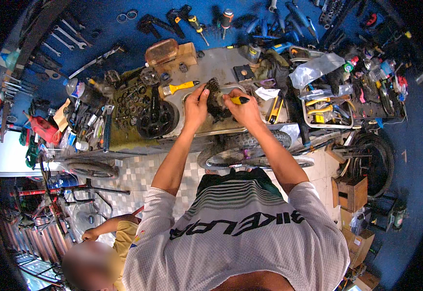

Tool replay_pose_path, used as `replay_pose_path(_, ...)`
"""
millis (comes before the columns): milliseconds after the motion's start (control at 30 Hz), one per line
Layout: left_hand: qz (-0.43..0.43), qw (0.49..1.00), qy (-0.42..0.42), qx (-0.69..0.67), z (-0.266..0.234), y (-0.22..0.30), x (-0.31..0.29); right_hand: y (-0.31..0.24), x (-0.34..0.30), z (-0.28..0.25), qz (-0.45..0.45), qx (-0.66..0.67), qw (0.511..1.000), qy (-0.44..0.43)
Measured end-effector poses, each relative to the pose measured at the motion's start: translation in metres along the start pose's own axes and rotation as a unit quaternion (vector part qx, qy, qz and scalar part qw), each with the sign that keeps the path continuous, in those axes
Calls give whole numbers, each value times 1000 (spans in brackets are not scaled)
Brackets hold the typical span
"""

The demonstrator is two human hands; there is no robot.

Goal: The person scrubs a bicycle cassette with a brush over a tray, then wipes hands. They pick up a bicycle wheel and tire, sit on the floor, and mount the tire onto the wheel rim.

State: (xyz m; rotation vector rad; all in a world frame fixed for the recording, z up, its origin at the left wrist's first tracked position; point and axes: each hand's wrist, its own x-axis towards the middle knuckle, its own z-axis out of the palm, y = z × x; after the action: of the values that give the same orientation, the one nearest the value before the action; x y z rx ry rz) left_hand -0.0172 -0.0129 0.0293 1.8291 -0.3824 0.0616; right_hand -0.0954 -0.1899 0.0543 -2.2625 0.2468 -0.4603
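Cassette (pixel 214 86) sits in left fingers (pixel 203 94) — just left of right fingers (pixel 228 101).

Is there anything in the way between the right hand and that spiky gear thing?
Nothing visible blocks it. The left hand holds the dark sprocket cassette, and the right hand is close beside it, gripping a yellow-handled tool. That tool's working end is too unclear to make out.

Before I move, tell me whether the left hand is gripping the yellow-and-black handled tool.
No, the yellow-and-black handled tool is gripped in the right hand.
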Motion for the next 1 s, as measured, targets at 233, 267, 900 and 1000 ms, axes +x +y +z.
replay_pose_path(233, -266, 925, 30, -271, -14, -23, 3, 103, -5, 20, 22, -30, 994, -105)
replay_pose_path(267, -286, 906, 34, -311, -24, -27, 1, 78, -14, 8, -36, 34, 991, -125)
replay_pose_path(900, -53, 991, 59, -105, 1, -13, -2, 4, 21, 13, 68, 100, 991, -62)
replay_pose_path(1000, -92, 988, 58, -106, 4, 0, -3, -2, 17, 15, 33, 61, 996, -51)
